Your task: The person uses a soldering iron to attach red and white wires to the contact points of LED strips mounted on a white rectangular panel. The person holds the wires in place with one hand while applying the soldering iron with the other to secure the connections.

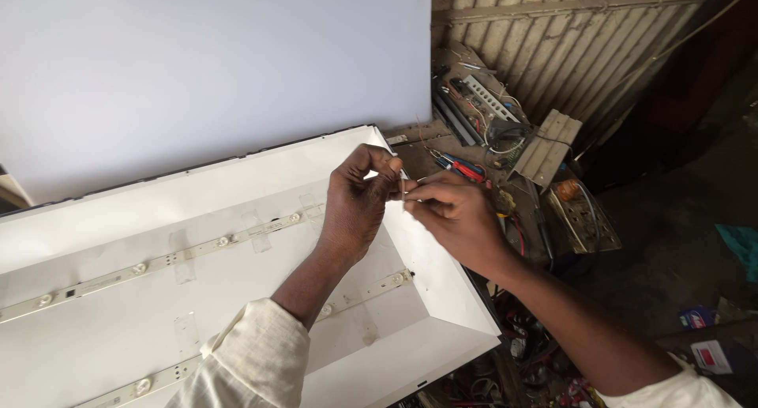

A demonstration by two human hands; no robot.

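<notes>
A thin wire (404, 188) is sitting at the centre of the frame, pinched between both hands. The left hand (359, 206) is curling nearly closed, thumb and fingertips gripping the wire from the left. The right hand (454, 214) is gripping it from the right, fingers folded tight. Below them a white shallow panel tray (442, 297) is lying across the lower left, holding two light strips (166, 259) taped inside it.

I pinch a thin, pale wire (403, 188) upright between both my hands, above the far right corner of the white backlight panel (237, 297).
</notes>
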